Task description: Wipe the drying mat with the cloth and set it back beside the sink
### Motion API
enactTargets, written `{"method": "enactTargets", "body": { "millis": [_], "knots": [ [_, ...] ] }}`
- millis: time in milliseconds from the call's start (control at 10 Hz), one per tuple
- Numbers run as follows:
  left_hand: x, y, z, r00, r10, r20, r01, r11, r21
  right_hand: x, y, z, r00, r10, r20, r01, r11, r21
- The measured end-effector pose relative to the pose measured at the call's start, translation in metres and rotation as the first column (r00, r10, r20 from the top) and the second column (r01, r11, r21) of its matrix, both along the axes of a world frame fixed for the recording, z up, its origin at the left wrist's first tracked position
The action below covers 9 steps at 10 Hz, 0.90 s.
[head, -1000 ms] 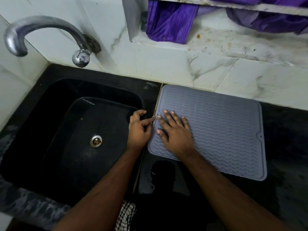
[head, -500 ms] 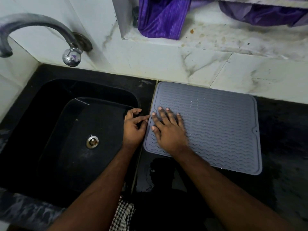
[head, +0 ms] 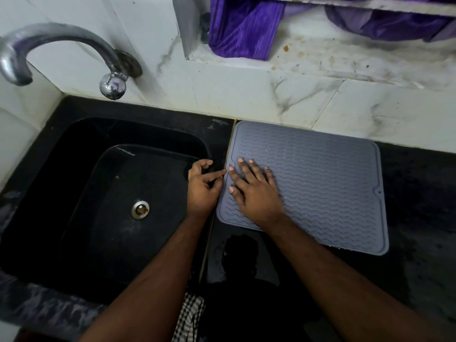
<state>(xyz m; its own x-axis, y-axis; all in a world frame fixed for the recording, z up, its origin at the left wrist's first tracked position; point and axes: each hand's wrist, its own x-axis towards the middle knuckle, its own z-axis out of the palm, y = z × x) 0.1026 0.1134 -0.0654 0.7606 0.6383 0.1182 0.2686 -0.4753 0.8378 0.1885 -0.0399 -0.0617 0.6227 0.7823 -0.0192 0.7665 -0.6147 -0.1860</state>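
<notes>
Little has changed since the earlier frames: the grey silicone drying mat [head: 320, 183] still lies flat on the black desk [head: 419, 206] just right of the sink [head: 74, 193], and both hands remain at its left edge. The view itself has shifted slightly, but the hands keep the same poses against the mat.

The right hand [head: 254, 191] rests palm down on the near-left part of the mat, its fingers spread wide and flat, holding nothing. The left hand [head: 202, 188] sits over the sink's right rim, loosely curled, with its forefinger stretched out to touch the mat's left edge; it grips nothing that can be seen.

The mat's left edge runs along the pale seam between sink and desk. Its far edge lies against the foot of the white marble-patterned wall [head: 271, 95], leaving no gap at the far-left corner. Its right edge, which carries a small tab with a hole, has open black desk to the right. The near edge also has bare desk in front of it, with a wet patch [head: 234, 255] just near of the mat's near-left corner.

A checked cloth [head: 190, 317] shows at the near edge of the desk between the two forearms, well apart from the mat. A curved metal tap [head: 61, 40] juts over the sink at far left, and purple fabric [head: 244, 28] hangs in the wall niche above.
</notes>
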Motion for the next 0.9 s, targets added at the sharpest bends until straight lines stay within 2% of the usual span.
{"method": "enactTargets", "body": {
  "millis": [300,400,600,700,800,900],
  "knots": [
    [-0.002,-0.003,0.006,0.997,0.072,0.008,-0.072,0.997,-0.02,-0.011,0.003,0.01,0.998,-0.019,-0.052,0.016,0.999,-0.048],
    [-0.014,-0.004,0.01,0.994,0.105,0.031,-0.105,0.994,-0.01,-0.036,-0.008,0.025,0.998,0.02,-0.058,-0.019,1.0,0.003],
    [-0.051,-0.03,0.013,0.996,0.037,-0.083,-0.035,0.999,0.019,-0.081,-0.044,0.016,0.998,0.029,-0.048,-0.031,0.999,-0.034],
    [-0.069,-0.033,0.016,0.992,0.012,-0.127,0.001,0.995,0.105,-0.088,-0.049,0.018,0.997,0.04,-0.069,-0.044,0.997,-0.06],
    [-0.088,-0.034,0.029,0.992,0.055,-0.115,-0.039,0.989,0.142,-0.089,-0.058,0.032,0.995,0.04,-0.088,-0.046,0.997,-0.067],
    [-0.089,-0.031,0.04,0.994,0.075,-0.082,-0.063,0.988,0.143,-0.079,-0.064,0.046,0.994,-0.057,-0.098,0.054,0.998,-0.042]
  ]
}}
